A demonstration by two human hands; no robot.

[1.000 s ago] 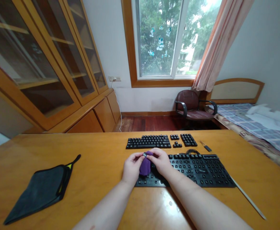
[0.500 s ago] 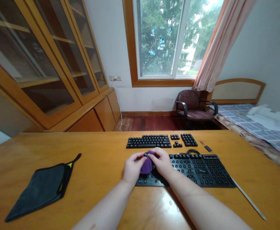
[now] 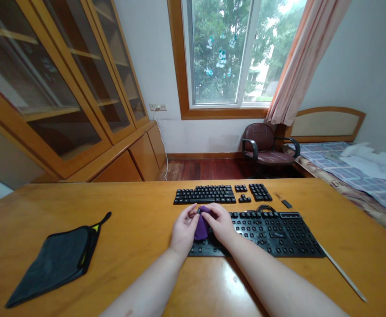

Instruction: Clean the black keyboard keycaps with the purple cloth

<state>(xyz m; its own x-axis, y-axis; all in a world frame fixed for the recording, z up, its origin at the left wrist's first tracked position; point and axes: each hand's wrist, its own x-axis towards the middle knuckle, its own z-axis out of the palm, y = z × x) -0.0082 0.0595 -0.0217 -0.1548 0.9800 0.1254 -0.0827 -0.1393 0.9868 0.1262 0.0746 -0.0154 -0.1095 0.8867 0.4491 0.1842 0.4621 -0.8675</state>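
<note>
Over the left end of a black keyboard base (image 3: 278,245), my two hands meet at a small black keycap (image 3: 199,211). My left hand (image 3: 182,229) pinches the keycap between thumb and fingers. A purple cloth (image 3: 201,230) hangs from my right hand (image 3: 222,224), whose closed fingers press it against the keycap. The base has its key posts bare, apart from a few caps along its top row. Behind it, loose black keycaps (image 3: 209,194) lie arranged in keyboard order. My hands hide part of the base's left end.
A folded dark grey cloth (image 3: 52,259) lies at the left of the wooden desk (image 3: 136,220). To the right are a small wire-ended tool (image 3: 287,204) and a thin pale stick (image 3: 343,273). A black cable (image 3: 267,208) coils behind the base. Beyond the desk stands a chair (image 3: 260,141).
The fingers of my left hand have lifted and shifted slightly around the keycap. My right hand and the purple cloth have moved a little to the left. Everything else on the desk stays put.
</note>
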